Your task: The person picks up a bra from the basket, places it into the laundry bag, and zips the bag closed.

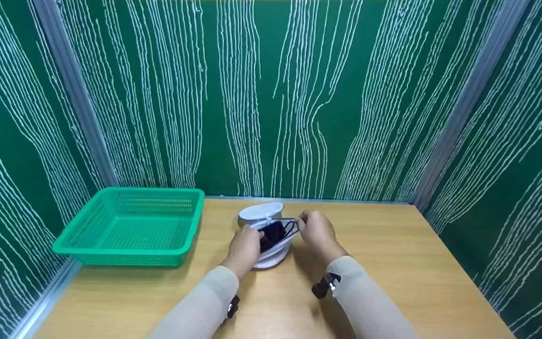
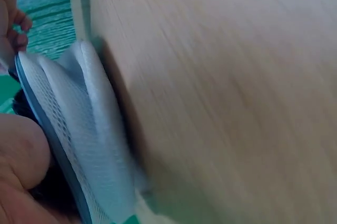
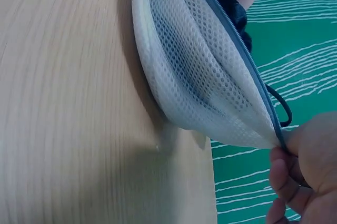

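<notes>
A white mesh zip bag (image 1: 275,254) stands on the table with its dark-edged mouth spread and its oval top (image 1: 261,211) tipped back. Inside its mouth sits a soft-looking black item (image 1: 273,234) with a thin black loop (image 3: 284,109) sticking out at the right. My left hand (image 1: 244,247) reaches over the left side of the mouth and grips the black item, its fingers partly hidden. At the right end of the opening, my right hand (image 1: 317,230) pinches the zipper edge (image 3: 274,124) between thumb and fingers.
To the left stands a green plastic basket (image 1: 125,258) with perforated walls. Green panels (image 1: 341,141) with white wavy lines enclose the wooden table (image 1: 393,263) at the back and sides. Each wrist wears a small black camera mount (image 1: 320,288).
</notes>
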Demonstrator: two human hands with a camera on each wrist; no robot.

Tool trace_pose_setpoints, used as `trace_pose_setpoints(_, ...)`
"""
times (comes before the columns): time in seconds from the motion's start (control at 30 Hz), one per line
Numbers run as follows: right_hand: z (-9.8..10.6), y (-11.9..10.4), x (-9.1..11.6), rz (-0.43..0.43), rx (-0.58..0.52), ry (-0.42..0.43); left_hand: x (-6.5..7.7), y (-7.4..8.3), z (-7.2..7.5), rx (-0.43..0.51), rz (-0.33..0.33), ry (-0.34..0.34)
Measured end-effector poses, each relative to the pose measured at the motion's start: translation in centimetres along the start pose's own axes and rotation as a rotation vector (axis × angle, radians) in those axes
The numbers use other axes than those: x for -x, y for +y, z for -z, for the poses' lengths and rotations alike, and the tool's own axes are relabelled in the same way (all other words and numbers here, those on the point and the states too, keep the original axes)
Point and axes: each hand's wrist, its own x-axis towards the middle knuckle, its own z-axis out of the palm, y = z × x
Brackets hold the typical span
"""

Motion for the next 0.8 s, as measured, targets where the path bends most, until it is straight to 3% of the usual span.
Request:
trace_pose_setpoints(0.13,0.3,-0.5,0.2,0.021,0.005,0.013,0.1,0.6,0.7,-0.304,-0.042,-0.016)
trace_pose_setpoints(0.2,0.5,-0.7,0.2,0.028,0.001,0.002,0.0,0.6,1.2,-0.349,-0.039,-0.037)
trace_pose_setpoints(0.27,0.6,-0.8,0.2,0.028,-0.005,-0.015,-0.1,0.4,1.7,-0.266,-0.007,-0.052)
trace_pose_setpoints(0.37,0.8,-0.6,0.2,0.020,-0.013,-0.027,-0.3,-0.2,2.3,-0.072,0.028,-0.034)
trace_pose_setpoints(0.53,0.7,-0.2,0.3,0.040,-0.006,-0.008,-0.4,-1.8,3.2,0.081,-0.049,0.114)
trace_pose_setpoints(0.6,0.7,0.0,0.4,0.055,-0.003,-0.001,-0.2,-2.4,3.7,0.119,-0.051,0.169)
trace_pose_setpoints(0.7,0.6,0.0,0.4,0.067,-0.007,0.000,0.0,-3.2,4.4,0.165,0.027,0.184)
trace_pose_setpoints(0.8,0.7,0.0,0.5,0.048,-0.016,-0.012,0.2,-3.9,5.2,0.173,0.181,0.055)
